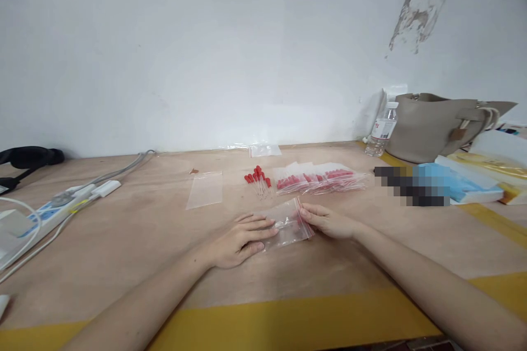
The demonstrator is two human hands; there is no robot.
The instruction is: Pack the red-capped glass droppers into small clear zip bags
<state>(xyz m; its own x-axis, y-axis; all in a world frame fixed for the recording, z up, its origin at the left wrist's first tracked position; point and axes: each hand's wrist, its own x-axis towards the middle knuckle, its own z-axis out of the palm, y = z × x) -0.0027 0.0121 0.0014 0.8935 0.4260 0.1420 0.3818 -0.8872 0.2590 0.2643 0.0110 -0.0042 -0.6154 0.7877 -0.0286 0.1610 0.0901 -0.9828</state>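
Observation:
A clear zip bag with a red seal line lies on the table between my hands. My left hand rests flat with fingers stretched out, its fingertips on the bag's left end. With thumb and fingers, my right hand pinches the bag's sealing edge on the right. I cannot make out anything inside this bag. Just beyond it lies a small bunch of glass droppers with red bulbs. To their right is an overlapping pile of clear bags with red-bulbed droppers in them.
Another flat clear bag lies left of the droppers, and one is by the wall. A power strip with cables is at left. A water bottle, a grey handbag and a blue packet are at right.

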